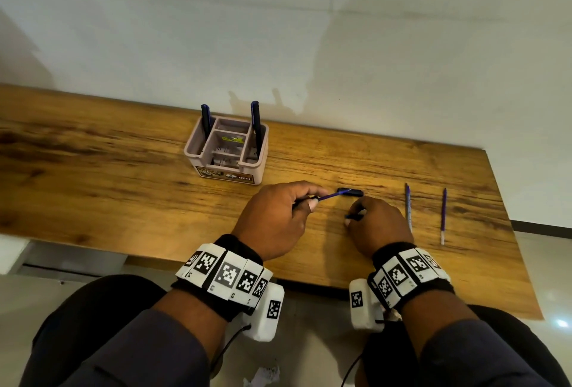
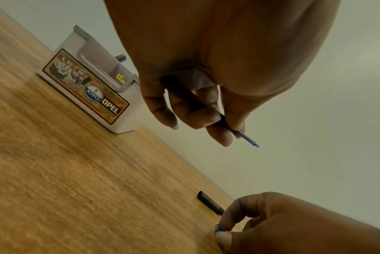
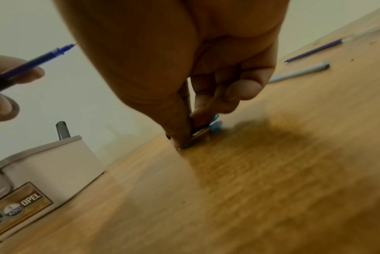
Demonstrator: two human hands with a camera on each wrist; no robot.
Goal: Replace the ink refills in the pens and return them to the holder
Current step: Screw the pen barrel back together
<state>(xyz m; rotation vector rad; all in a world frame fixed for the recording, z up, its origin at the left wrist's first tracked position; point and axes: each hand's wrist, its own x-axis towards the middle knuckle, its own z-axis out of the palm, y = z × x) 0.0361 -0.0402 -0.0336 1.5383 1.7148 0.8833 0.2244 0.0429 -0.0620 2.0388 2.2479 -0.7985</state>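
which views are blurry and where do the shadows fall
Head view: fairly sharp, table edges bowed by the wide lens, shadows of the two pens on the wall behind the holder. Left wrist view: dim, table grain smeared. Right wrist view: blurriest, with a dark shadow on the wood under the right hand.

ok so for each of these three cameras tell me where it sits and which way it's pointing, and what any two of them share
Head: worn on the head, looks forward and down at the wooden table; both forearms and banded wrists show.
Left wrist: looks along the left hand gripping a pen barrel with its blue refill sticking out.
Right wrist: looks along the right hand, fingertips pinching a small pen part at the tabletop.
Shared: all three show the holder; each wrist view catches the other hand.
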